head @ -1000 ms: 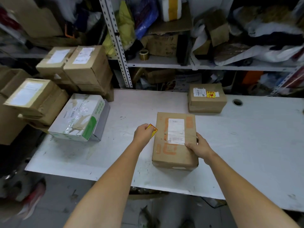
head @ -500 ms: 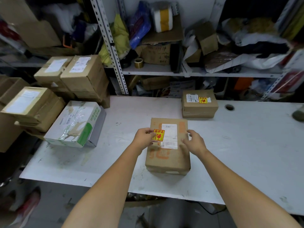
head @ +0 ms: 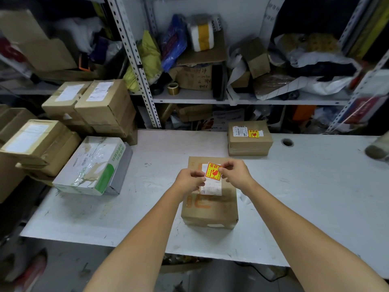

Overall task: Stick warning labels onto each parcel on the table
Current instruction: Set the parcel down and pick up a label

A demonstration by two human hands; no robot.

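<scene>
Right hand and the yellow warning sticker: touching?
Touching. Head view: right hand pinches the warning sticker at its upper right corner; left hand pinches its left edge, over the parcel.

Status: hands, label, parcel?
Both up: left hand and right hand pinch the warning label. Held over near parcel, not pressed down. Far parcel already labelled. Nothing blocking.

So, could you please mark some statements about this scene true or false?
The left hand and right hand both pinch the warning label over the near parcel. True.
The far parcel has no warning label. False: a yellow and red sticker is on its top.
The white and green box lies at the table's right. False: it lies at the left.
The near parcel bears a white shipping label. True.
</scene>
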